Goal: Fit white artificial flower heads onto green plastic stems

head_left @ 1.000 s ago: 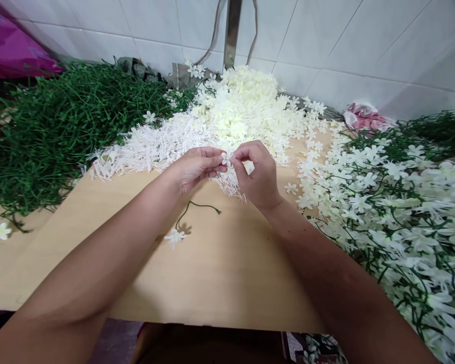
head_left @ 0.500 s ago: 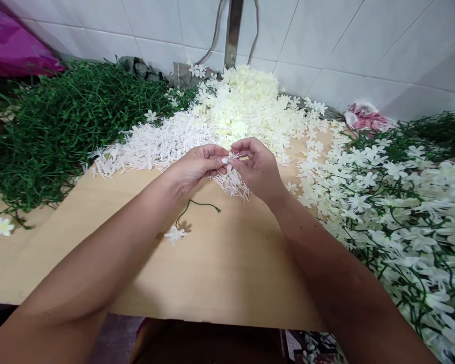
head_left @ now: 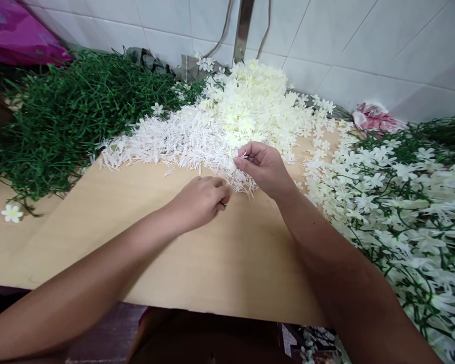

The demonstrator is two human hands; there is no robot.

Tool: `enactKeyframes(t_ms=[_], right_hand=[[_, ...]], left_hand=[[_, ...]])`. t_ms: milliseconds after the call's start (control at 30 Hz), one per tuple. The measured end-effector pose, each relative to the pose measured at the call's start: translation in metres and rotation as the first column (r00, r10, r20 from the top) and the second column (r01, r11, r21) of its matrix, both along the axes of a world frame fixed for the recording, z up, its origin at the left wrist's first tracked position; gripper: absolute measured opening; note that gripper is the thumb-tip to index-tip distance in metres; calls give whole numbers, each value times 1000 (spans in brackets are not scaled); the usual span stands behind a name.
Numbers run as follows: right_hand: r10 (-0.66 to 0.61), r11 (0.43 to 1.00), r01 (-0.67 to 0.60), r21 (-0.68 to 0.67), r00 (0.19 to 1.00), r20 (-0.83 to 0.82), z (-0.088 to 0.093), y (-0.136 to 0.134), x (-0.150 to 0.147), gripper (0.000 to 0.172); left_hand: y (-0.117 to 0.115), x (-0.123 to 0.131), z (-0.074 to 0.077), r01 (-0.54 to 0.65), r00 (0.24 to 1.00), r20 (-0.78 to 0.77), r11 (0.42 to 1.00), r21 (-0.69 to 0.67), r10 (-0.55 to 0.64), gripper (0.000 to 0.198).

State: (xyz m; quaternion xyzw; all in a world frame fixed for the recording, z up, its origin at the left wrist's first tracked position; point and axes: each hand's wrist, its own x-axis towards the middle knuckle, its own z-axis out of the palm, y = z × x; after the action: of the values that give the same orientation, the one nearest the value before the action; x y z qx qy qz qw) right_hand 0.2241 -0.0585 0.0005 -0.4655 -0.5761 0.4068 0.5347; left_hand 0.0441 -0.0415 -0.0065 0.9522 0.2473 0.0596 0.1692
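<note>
My left hand [head_left: 200, 202] is closed just above the cardboard, knuckles up. A bit of green stem [head_left: 223, 206] shows at its curled fingertips; the rest is hidden beneath the hand. My right hand [head_left: 265, 169] is raised at the front edge of the white heap, thumb and fingers pinched together. Between them shows the tip of a thin white stamen piece [head_left: 244, 155]; whether petals are attached is hidden. Behind the hands lie a pile of loose white stamens [head_left: 167, 139] and a taller heap of cream artificial petals [head_left: 254, 101].
Green plastic stems [head_left: 79, 111] are heaped at the left, near a single white flower [head_left: 12, 213]. Assembled white flowers on stems [head_left: 398, 217] fill the right side. The cardboard sheet [head_left: 167, 268] ends close to my body. A tiled wall [head_left: 326, 40] stands behind.
My hands have moved apart. The left came down and nearer, over where the stemmed white flower lay, which no longer shows on the cardboard. The right stayed raised, still pinching.
</note>
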Motion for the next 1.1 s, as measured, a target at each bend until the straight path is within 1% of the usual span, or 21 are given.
enactKeyframes(t_ms=[67, 100, 133, 167, 200, 233, 267, 300, 333, 400, 433, 500, 567, 633, 700, 800, 933, 1100], right_hand=[[34, 999, -34, -40, 999, -8, -1, -2, -2, 34], [44, 997, -45, -59, 999, -7, -2, -3, -2, 36], [48, 996, -49, -79, 999, -6, -3, -4, -3, 38], [49, 994, -49, -99, 999, -11, -3, -5, -4, 39], [45, 992, -48, -116, 999, -24, -5, -5, -5, 41], [43, 990, -48, -132, 998, -44, -6, -6, -6, 41], [41, 988, -50, -144, 997, -67, -7, -6, -6, 41], [38, 987, -51, -153, 995, -91, -9, -5, -7, 41], [34, 986, -52, -160, 993, -111, -10, -5, -9, 40], [24, 984, -46, -172, 991, -132, -14, -5, -12, 39], [16, 983, -40, -178, 991, -132, -15, -5, -14, 39], [4, 983, -26, -184, 992, -124, -18, -5, -17, 40], [-2, 984, -18, -180, 994, -112, -19, -5, -20, 41], [-2, 986, -16, -168, 994, -108, -20, -5, -22, 41], [0, 987, -17, -160, 994, -106, -21, -5, -23, 42], [-17, 990, 4, -144, 996, -85, -21, -6, -25, 39], [-50, 993, 48, -105, 999, -18, -21, -7, -28, 34], [-27, 995, 27, -96, 1000, 9, -26, -8, -28, 34]], left_hand=[[5, 1, -5, -18, 1000, 17, 1000, 3, 18, 20], [9, 1, -7, -35, 998, 47, 999, -31, 36, 18], [12, 1, -8, -65, 993, 92, 994, -93, 74, 16], [16, 0, -8, -108, 979, 150, 976, -188, 137, 12], [20, -1, -8, -152, 951, 212, 938, -311, 224, 9], [23, -3, -8, -181, 910, 263, 877, -445, 322, 5], [25, -5, -7, -186, 856, 305, 800, -570, 416, 2], [27, -7, -6, -165, 800, 338, 722, -671, 497, 5], [29, -9, -5, -128, 746, 363, 655, -744, 558, 8], [30, -10, -3, -48, 662, 388, 553, -832, 642, 14], [30, -10, -3, -12, 633, 388, 510, -860, 670, 16], [29, -8, -3, 35, 613, 365, 438, -899, 701, 19], [27, -6, -4, 53, 611, 335, 386, -921, 717, 21], [26, -4, -5, 57, 604, 319, 361, -931, 730, 22], [26, -4, -7, 67, 595, 323, 355, -932, 736, 23], [27, -4, -11, 74, 599, 328, 357, -931, 731, 25], [29, -4, -12, 32, 602, 306, 361, -932, 737, 28], [28, -5, -12, 6, 635, 297, 380, -925, 713, 23]])
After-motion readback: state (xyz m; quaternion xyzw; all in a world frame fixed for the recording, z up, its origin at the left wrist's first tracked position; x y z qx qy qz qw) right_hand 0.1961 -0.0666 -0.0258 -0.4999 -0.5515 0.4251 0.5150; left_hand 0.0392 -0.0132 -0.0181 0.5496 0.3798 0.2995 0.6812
